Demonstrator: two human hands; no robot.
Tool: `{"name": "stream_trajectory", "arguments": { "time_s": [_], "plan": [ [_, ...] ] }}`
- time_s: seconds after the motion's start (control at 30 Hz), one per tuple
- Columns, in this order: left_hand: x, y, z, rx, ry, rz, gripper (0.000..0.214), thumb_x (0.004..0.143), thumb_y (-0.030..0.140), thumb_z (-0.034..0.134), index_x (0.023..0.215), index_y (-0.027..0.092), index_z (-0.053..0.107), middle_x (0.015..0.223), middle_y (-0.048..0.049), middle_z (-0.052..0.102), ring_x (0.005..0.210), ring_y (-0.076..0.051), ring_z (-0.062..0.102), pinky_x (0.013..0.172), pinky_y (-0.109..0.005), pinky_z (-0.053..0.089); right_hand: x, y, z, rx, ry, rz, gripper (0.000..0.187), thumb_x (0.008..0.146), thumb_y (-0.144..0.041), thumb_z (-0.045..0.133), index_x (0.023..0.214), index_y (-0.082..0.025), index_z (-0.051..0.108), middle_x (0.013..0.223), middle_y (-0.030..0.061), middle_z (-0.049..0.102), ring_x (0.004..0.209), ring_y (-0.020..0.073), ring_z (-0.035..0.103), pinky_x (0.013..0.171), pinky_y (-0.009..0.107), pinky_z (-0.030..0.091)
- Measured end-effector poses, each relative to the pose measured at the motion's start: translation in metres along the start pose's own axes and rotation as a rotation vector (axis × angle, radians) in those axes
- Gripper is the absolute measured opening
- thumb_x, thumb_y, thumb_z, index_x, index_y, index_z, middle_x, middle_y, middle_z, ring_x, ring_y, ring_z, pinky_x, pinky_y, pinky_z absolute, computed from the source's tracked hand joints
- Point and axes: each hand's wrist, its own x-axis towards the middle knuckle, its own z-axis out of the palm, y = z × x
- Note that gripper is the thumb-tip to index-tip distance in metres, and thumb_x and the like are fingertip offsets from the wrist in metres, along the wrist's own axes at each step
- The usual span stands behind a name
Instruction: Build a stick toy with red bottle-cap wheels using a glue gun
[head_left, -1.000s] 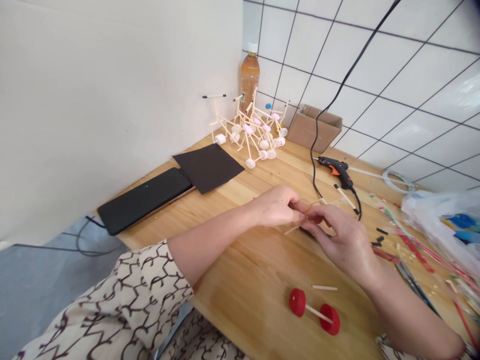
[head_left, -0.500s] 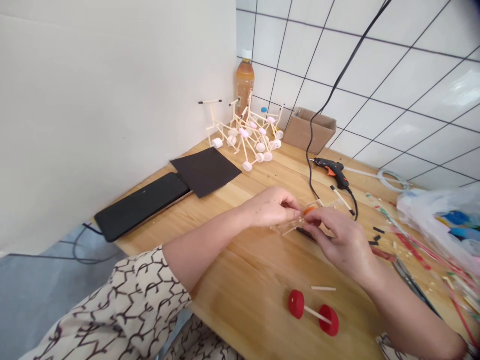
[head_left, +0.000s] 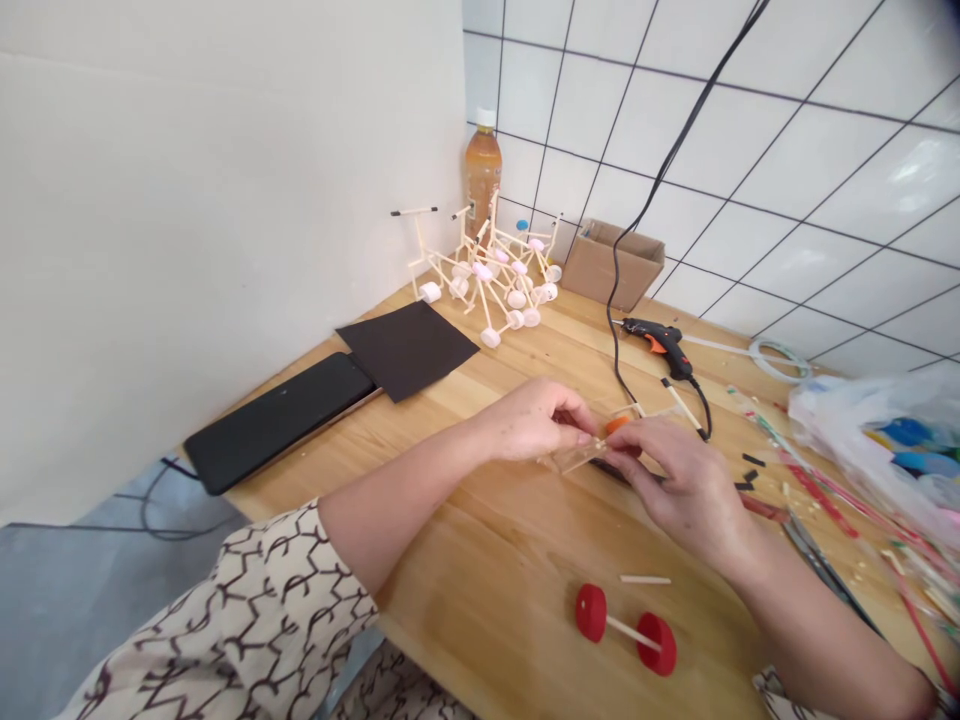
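Roughly mid-worktop: thin stick piece (head_left: 577, 457) with orange bit (head_left: 616, 424), held just above the wood. Left hand (head_left: 536, 420) fingertips pinched on its left end, right hand (head_left: 679, 485) fingers closed over its right end. Toward front edge: red-wheeled axle (head_left: 626, 630), loose stick (head_left: 645, 579) just beside. Glue gun (head_left: 656, 335) behind hands. Stick models (head_left: 487, 275), bottle (head_left: 481, 165) in far corner.

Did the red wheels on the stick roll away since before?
No. The red wheels lie right beside the short loose stick, with the same gap as earlier; only the view shifted slightly.
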Motion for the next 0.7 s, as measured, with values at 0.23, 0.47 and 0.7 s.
{"name": "stream_trajectory", "arguments": {
  "time_s": [0.23, 0.47, 0.7],
  "plan": [
    [-0.0013, 0.0027, 0.0017, -0.024, -0.002, 0.002, 0.018, 0.071, 0.025, 0.066, 0.083, 0.013, 0.068, 0.078, -0.0032, 0.069, 0.07, -0.012, 0.06, 0.061, -0.021, 0.043, -0.0018, 0.0022, 0.0024, -0.008, 0.005, -0.005, 0.007, 0.085, -0.016, 0.052, 0.082, -0.017, 0.058, 0.075, 0.005, 0.063, 0.069, 0.0167, 0.059, 0.066, 0.031, 0.045],
    [-0.0004, 0.003, 0.0048, -0.007, 0.023, -0.028, 0.012, 0.07, 0.022, 0.066, 0.078, 0.013, 0.069, 0.074, -0.0018, 0.069, 0.068, -0.012, 0.06, 0.06, -0.022, 0.043, -0.0017, 0.0, 0.0023, -0.017, -0.003, 0.007, 0.008, 0.084, -0.014, 0.052, 0.081, -0.016, 0.059, 0.073, 0.0054, 0.063, 0.069, 0.0164, 0.058, 0.065, 0.03, 0.045],
    [0.0003, 0.0013, 0.0045, 0.01, 0.002, -0.02, 0.014, 0.071, 0.024, 0.065, 0.079, 0.014, 0.069, 0.073, -0.0015, 0.068, 0.066, -0.012, 0.059, 0.058, -0.022, 0.042, -0.0001, 0.0001, 0.0031, -0.021, -0.006, 0.005, 0.01, 0.085, -0.015, 0.051, 0.079, -0.016, 0.059, 0.073, 0.0052, 0.063, 0.068, 0.0161, 0.058, 0.064, 0.029, 0.045]
  ]
}}
